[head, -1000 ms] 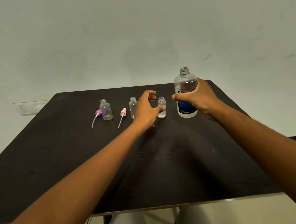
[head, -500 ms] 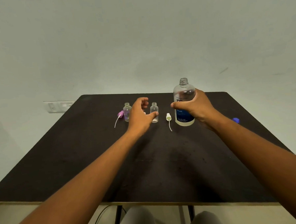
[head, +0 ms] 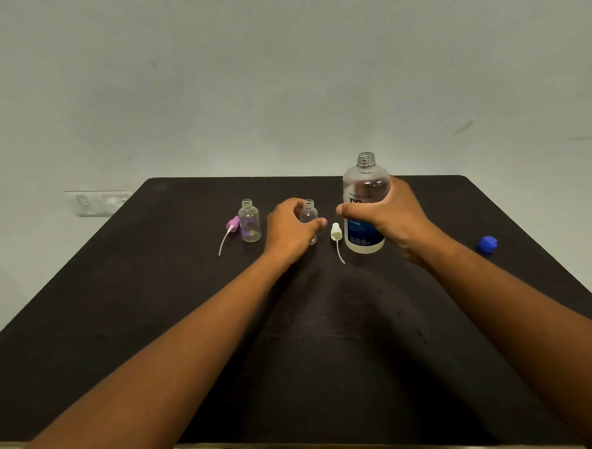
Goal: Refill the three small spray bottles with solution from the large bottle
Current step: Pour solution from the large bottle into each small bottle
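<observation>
We had the large bottle [head: 366, 203] standing upright on the dark table [head: 121, 319], its long axis vertical and its uncapped, threaded neck pointing straight up. It was clear, smooth plastic with rounded shoulders and a blue label low on its body, and it stood toward the far right of the tabletop. Our right hand [head: 393, 215] was wrapped around its middle, thumb across the front and fingers behind, closed firmly on it.

Our left hand [head: 288, 230] curled around a small clear bottle [head: 309, 214] just left of the large one. The thumb reached across its front and the fingers bent round the far side; the hand hid most of the body, so we could not tell whether the grip was tight or only cupping it. That little bottle stood upright too, its open neck pointing up.

Farther left, apart from the hand, a second small bottle [head: 250, 221] stood upright, a clear rounded cylinder with an open mouth. Beside it lay a purple spray head [head: 233, 224], its thin white dip tube trailing toward us and to the left. Between the held small bottle and the large bottle lay a white spray head [head: 335, 231], its tube pointing toward us. We could not see a third small bottle. A blue cap [head: 487, 243] lay well off to the right on the matte, faintly scuffed tabletop.
</observation>
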Demonstrator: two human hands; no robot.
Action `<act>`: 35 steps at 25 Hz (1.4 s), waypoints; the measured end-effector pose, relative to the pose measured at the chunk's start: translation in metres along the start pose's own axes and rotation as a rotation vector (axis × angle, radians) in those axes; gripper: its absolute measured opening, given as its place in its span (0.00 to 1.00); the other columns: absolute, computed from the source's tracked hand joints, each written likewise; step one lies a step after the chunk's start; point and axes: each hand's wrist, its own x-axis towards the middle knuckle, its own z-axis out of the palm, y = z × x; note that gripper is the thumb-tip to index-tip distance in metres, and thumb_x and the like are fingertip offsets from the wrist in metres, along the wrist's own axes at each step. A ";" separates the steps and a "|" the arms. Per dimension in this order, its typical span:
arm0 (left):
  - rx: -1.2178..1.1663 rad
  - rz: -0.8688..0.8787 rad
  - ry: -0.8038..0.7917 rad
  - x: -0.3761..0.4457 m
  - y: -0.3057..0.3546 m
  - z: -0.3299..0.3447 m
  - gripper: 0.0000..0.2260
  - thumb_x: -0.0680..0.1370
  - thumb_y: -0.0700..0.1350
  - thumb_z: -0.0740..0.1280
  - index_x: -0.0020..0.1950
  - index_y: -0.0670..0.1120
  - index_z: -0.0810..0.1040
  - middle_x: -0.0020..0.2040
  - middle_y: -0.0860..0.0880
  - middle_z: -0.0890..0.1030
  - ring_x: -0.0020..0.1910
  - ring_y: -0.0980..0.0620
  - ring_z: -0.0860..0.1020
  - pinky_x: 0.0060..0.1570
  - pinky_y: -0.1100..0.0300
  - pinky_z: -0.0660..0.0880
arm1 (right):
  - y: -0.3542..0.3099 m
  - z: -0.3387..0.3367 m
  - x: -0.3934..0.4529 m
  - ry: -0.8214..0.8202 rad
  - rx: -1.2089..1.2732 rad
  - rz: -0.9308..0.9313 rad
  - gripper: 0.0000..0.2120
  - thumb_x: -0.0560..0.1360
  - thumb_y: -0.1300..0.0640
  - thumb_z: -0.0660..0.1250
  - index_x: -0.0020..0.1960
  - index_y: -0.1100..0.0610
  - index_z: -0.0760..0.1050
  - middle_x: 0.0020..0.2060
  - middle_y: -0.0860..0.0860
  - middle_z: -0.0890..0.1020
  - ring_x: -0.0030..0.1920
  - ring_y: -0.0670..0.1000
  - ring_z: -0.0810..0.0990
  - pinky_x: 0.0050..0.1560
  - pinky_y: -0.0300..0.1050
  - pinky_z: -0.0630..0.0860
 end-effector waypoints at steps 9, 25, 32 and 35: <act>-0.092 0.026 -0.013 -0.020 0.008 0.000 0.08 0.75 0.46 0.76 0.52 0.50 0.82 0.49 0.52 0.84 0.50 0.55 0.82 0.52 0.56 0.80 | -0.008 -0.010 -0.012 0.011 0.008 0.001 0.24 0.64 0.54 0.83 0.58 0.49 0.80 0.47 0.46 0.86 0.49 0.45 0.86 0.51 0.42 0.81; -0.287 0.260 -0.277 -0.121 0.088 -0.040 0.07 0.86 0.49 0.60 0.62 0.50 0.70 0.53 0.52 0.77 0.53 0.54 0.78 0.57 0.49 0.76 | -0.099 -0.074 -0.081 0.053 -0.481 -0.096 0.25 0.59 0.51 0.81 0.54 0.49 0.78 0.46 0.43 0.83 0.44 0.44 0.81 0.42 0.39 0.76; -0.218 0.352 -0.281 -0.134 0.111 -0.053 0.09 0.86 0.49 0.60 0.64 0.49 0.70 0.54 0.54 0.77 0.54 0.56 0.76 0.49 0.67 0.72 | -0.119 -0.080 -0.089 -0.004 -0.744 -0.142 0.22 0.54 0.46 0.74 0.44 0.49 0.72 0.38 0.43 0.77 0.37 0.44 0.76 0.34 0.43 0.70; -0.199 0.362 -0.287 -0.138 0.116 -0.057 0.10 0.86 0.49 0.60 0.66 0.48 0.69 0.55 0.55 0.76 0.56 0.56 0.77 0.50 0.64 0.71 | -0.123 -0.080 -0.089 -0.022 -0.804 -0.170 0.21 0.56 0.50 0.76 0.45 0.50 0.72 0.38 0.43 0.77 0.37 0.47 0.75 0.35 0.44 0.70</act>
